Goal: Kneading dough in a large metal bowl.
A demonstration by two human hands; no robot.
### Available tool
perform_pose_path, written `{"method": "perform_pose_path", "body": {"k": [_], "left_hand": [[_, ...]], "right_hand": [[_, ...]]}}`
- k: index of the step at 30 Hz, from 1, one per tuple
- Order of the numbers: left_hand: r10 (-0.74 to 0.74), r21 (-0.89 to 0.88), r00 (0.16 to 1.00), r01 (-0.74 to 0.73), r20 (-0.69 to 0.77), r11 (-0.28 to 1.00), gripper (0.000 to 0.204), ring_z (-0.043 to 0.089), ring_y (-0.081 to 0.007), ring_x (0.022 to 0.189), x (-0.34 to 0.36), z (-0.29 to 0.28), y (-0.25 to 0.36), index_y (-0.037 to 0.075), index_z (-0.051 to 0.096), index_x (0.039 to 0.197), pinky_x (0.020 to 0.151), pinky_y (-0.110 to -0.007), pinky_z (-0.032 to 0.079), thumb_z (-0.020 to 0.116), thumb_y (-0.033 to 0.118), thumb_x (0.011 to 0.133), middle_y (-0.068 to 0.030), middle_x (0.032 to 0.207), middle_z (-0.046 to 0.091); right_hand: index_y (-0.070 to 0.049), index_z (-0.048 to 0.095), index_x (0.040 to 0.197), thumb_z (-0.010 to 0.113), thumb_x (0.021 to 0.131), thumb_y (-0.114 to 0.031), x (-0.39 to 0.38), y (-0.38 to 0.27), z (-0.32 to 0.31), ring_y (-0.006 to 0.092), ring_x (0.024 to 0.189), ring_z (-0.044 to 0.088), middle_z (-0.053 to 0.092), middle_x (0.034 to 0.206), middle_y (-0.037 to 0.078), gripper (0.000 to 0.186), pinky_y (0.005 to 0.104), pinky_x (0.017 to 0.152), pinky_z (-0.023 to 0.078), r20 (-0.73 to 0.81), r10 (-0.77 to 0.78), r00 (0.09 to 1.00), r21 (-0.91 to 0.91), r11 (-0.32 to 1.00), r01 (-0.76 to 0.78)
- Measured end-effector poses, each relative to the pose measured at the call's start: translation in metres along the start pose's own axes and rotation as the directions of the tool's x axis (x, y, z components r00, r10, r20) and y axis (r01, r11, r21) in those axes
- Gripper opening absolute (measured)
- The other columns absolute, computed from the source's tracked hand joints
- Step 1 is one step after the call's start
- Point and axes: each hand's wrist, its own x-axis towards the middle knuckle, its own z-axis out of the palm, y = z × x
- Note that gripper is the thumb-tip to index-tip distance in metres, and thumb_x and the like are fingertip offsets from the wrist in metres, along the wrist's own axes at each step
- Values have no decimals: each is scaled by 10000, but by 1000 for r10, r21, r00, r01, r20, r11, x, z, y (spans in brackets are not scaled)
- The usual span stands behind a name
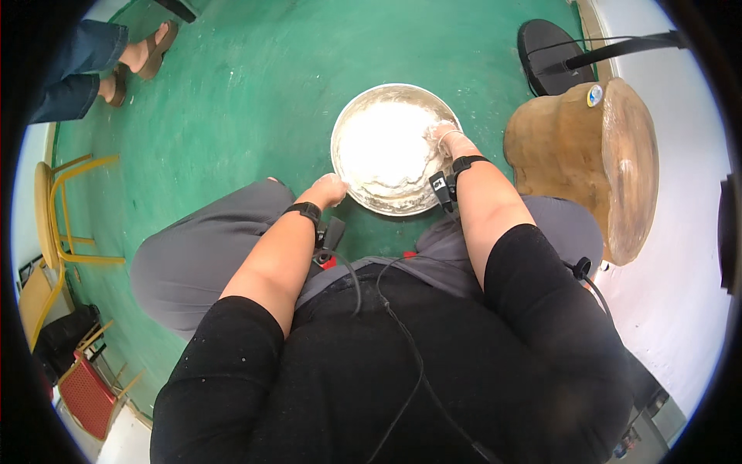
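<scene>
A round metal bowl (pixel 337 158) stands on the green floor between my bent legs. It holds a bright white mass (pixel 386 147), flour or dough by its look, with a lumpy, wet-looking edge on the near side. My left hand (pixel 331 189) is closed at the bowl's near-left rim, its fingers curled against the edge. Inside the bowl, at the right wall, my right hand (pixel 443 135) touches the white stuff and is smeared with it. Its fingertips are hard to make out against the glare. Each wrist wears a black strap with a small device.
A carved wooden stump stool (pixel 556 143) stands right of the bowl, with a black stand base (pixel 545 58) beyond it. Another person's sandalled feet (pixel 147 54) are at the far left. A yellow-framed chair (pixel 58 209) and a red chair (pixel 89 394) line the left side. Cables hang over my shirt.
</scene>
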Motion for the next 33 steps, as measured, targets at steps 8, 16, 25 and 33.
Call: {"method": "perform_pose_path", "body": {"k": [8, 16, 25, 33], "left_hand": [[43, -16, 999, -43, -29, 999, 288, 599, -364, 870, 7, 1, 6, 19, 641, 927, 777, -431, 472, 421, 188, 851, -221, 915, 617], [-24, -92, 992, 13, -122, 996, 281, 583, -347, 947, 4, 3, 15, 14, 639, 954, 819, -416, 464, 453, 172, 815, -219, 1015, 600], [-156, -388, 984, 176, 84, 905, 314, 629, -297, 829, -3, 36, -9, 19, 649, 927, 723, -381, 497, 483, 270, 838, -164, 877, 648], [-248, -417, 969, 223, -7, 881, 174, 630, -227, 664, 30, 80, -74, 122, 683, 842, 621, -341, 495, 588, 260, 791, -95, 724, 649]], "right_hand": [[-157, 496, 1230, 450, 864, -277, -15, 18, 15, 267, 1097, 522, 550, 1189, 86, 388, 367, 942, 399, -112, -174, 978, -169, 974, 154], [-208, 446, 1278, 463, 866, -255, -22, 34, 42, 259, 1135, 490, 508, 1256, 56, 416, 357, 962, 385, -409, -431, 804, -540, 825, 168], [-160, 534, 1181, 525, 832, -290, -127, -83, -41, 267, 1091, 513, 537, 1191, 114, 373, 340, 912, 410, -438, 17, 899, 203, 976, 80], [-58, 608, 1025, 604, 770, -361, -161, -137, -78, 289, 1001, 552, 600, 1056, 157, 396, 356, 846, 438, -564, 116, 818, 405, 902, 151]]}}
